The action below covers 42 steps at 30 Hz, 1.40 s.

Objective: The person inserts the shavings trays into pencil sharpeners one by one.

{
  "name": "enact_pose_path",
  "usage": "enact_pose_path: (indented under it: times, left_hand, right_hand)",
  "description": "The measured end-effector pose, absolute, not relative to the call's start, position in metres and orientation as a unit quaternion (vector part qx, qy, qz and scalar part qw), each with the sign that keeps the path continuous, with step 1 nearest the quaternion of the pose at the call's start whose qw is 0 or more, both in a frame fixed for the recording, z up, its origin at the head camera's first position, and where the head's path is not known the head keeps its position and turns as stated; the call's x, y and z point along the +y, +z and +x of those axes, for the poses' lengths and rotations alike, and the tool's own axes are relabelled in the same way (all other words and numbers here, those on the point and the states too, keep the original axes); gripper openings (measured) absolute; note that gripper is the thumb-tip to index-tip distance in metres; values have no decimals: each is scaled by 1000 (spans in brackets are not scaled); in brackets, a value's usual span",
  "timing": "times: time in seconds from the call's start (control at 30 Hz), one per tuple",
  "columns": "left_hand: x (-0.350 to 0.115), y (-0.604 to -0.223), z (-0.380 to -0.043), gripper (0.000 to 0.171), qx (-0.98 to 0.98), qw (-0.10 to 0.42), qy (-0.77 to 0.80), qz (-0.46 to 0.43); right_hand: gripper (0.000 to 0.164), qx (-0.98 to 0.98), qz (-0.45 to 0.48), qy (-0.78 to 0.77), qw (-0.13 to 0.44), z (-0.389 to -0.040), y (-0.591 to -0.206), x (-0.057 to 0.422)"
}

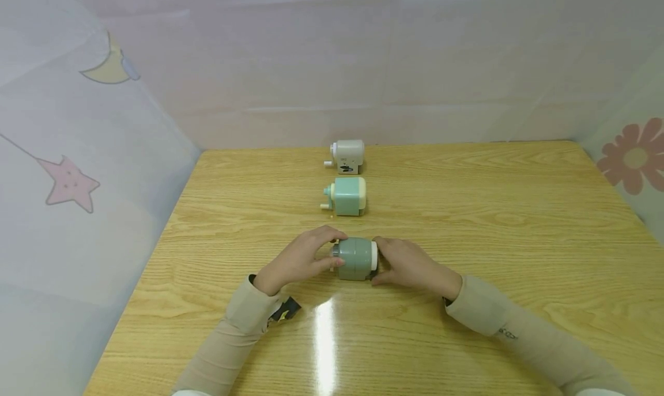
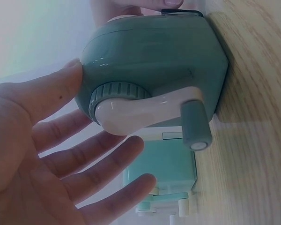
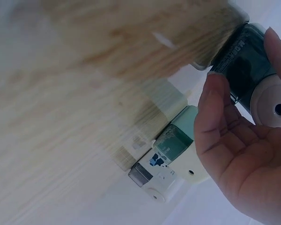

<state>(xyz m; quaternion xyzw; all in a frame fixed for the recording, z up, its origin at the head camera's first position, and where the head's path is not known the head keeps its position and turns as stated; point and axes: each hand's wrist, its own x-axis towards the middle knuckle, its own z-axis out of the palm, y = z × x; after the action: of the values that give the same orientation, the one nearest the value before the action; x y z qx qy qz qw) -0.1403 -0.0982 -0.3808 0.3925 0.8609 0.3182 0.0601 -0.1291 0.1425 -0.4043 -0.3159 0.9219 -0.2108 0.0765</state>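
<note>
A dark green pencil sharpener (image 1: 355,259) with a hand crank sits on the wooden table between both hands. My left hand (image 1: 305,256) holds its crank end, thumb on one side and index finger on the other. In the left wrist view the other fingers are spread beside the white crank arm (image 2: 145,110) and its green knob (image 2: 196,125). At the opposite end, my right hand (image 1: 407,262) grips the sharpener around its white rear cap (image 1: 374,256). The right wrist view shows thumb and fingers at either side of the dark shavings bin (image 3: 241,63).
Beyond the hands stands a mint pencil sharpener (image 1: 347,196) with a cream back. A grey-white pencil sharpener (image 1: 350,156) is behind it, near the table's far edge. A dark strap-like piece (image 1: 285,309) shows by the left cuff. Printed cloth (image 1: 363,67) backs the table (image 1: 493,223).
</note>
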Motion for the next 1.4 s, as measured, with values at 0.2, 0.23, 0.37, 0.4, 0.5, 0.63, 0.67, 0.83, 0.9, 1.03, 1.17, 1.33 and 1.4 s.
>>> enact_pose_path:
  times: [0.2, 0.23, 0.37, 0.4, 0.5, 0.63, 0.67, 0.83, 0.9, 1.03, 1.17, 1.33, 1.4]
  left_hand:
    - [-99, -381, -140, 42, 860, 58, 317, 394]
    - [-99, -381, -140, 42, 861, 59, 317, 394]
    - [-99, -380, -140, 42, 861, 61, 313, 396]
    - [-98, -380, -140, 42, 861, 61, 313, 396]
    - [-98, -380, -141, 42, 860, 58, 313, 399]
    - [-98, -380, -141, 41, 857, 55, 317, 403]
    - [-98, -380, -141, 41, 856, 55, 318, 404]
    - [-97, -379, -140, 41, 855, 59, 321, 402]
    - [-97, -379, -140, 41, 855, 59, 322, 402]
    - [-97, -379, -141, 41, 856, 57, 321, 402]
    - [-97, -379, -141, 41, 855, 57, 322, 403]
    - [-97, -381, -142, 41, 853, 57, 325, 404]
    - [-97, -381, -142, 41, 853, 56, 325, 404]
  right_hand:
    - [58, 907, -322, -251, 100, -131, -406, 143]
    - [57, 904, -324, -258, 104, -131, -406, 143]
    - [58, 898, -320, -278, 121, -131, -404, 142]
    - [58, 896, -317, -284, 126, -132, -404, 142]
    - [57, 891, -308, -301, 142, -133, -403, 141]
    - [56, 888, -303, -311, 150, -135, -402, 140]
    - [56, 888, -305, -310, 148, -135, -402, 139]
    - [59, 890, -308, -304, 141, -137, -402, 139]
    - [59, 892, -305, -302, 141, -137, -403, 138]
    - [60, 894, -301, -300, 140, -137, -403, 137]
    - [60, 894, -303, -301, 138, -137, -402, 137]
    - [62, 893, -306, -302, 134, -138, -403, 137]
    - [62, 893, -305, -302, 133, -138, -404, 137]
